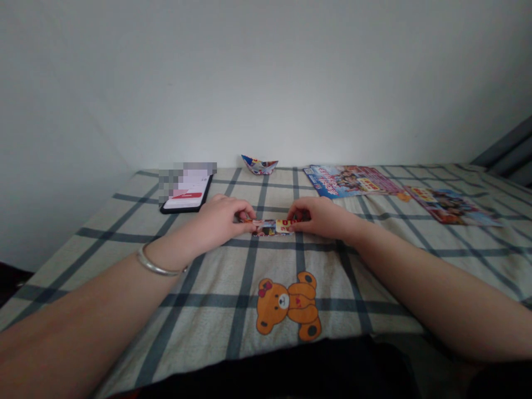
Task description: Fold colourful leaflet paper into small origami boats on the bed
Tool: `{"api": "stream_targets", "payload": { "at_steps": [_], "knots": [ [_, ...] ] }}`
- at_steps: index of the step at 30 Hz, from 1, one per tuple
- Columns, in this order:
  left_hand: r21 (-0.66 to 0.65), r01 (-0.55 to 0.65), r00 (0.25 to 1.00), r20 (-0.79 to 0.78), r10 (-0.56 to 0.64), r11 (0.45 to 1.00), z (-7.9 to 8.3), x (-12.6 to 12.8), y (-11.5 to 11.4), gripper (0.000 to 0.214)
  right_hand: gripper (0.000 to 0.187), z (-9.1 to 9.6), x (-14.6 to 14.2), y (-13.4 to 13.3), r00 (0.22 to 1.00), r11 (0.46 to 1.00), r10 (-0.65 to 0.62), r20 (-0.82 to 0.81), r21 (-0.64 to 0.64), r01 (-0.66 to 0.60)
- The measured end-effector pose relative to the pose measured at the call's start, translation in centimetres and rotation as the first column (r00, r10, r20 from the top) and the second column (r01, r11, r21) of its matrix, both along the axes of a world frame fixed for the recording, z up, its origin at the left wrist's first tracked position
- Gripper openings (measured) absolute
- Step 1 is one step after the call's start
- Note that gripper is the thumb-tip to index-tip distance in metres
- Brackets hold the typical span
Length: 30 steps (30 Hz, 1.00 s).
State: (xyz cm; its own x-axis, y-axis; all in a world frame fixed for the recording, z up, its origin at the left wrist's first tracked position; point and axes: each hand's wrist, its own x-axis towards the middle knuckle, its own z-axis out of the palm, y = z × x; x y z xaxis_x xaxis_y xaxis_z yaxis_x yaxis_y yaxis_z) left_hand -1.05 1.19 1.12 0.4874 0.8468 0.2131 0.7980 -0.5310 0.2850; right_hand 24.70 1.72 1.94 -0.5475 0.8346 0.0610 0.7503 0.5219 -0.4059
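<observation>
Folded paper strip [270,226], colourfully printed, lies at the centre of the dial as I look on, low over the checked cloth [208,316]. At its nine o'clock end the person's left hand [222,217] has thumb and fingers pinched on it; at three o'clock the right hand [326,217] grips the other end the same way. I see a folded paper boat [260,165] at twelve, near the wall [274,83], a phone [189,197] at ten, overlapping leaflets [349,182] at two, and a printed bear [288,306] at six.
</observation>
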Motion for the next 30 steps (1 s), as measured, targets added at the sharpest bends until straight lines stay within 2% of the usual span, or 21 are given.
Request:
{"api": "stream_targets", "payload": {
  "at_steps": [5,10,18,22,25,28,30],
  "knots": [
    [-0.036,0.030,1.000,-0.003,-0.030,0.999,0.3,-0.4,0.2,0.006,0.014,-0.2,0.3,0.3,1.000,1.000,0.015,-0.004,-0.021,-0.016],
    [-0.061,0.013,1.000,0.016,-0.012,0.998,0.2,-0.5,0.3,0.011,0.016,-0.2,0.3,0.2,0.999,0.999,0.036,0.006,-0.003,-0.036],
    [-0.120,0.019,0.995,0.098,-0.007,0.993,0.2,-0.6,0.4,0.014,0.021,0.2,-0.2,-0.4,0.994,0.991,0.074,0.083,0.107,-0.083],
    [-0.033,-0.007,0.999,0.048,0.009,0.999,-0.2,-0.6,0.2,0.016,0.025,-0.4,-0.1,-0.4,0.996,0.983,0.074,0.054,0.162,-0.082],
    [0.065,-0.022,0.994,0.112,0.014,0.998,-0.5,-0.4,-0.1,0.016,0.027,-0.9,-0.1,-0.2,0.998,0.980,0.062,-0.003,0.191,-0.060],
    [0.200,0.036,0.985,0.158,-0.068,0.979,-0.3,-0.1,-0.6,0.018,0.026,-1.2,-0.1,0.1,0.988,0.995,0.013,-0.155,0.100,0.002],
    [0.318,0.114,0.983,0.099,-0.153,0.941,0.0,0.1,-1.1,0.020,0.026,-1.3,-0.1,0.3,0.963,0.998,-0.043,-0.265,0.025,0.051]
  ]
}}
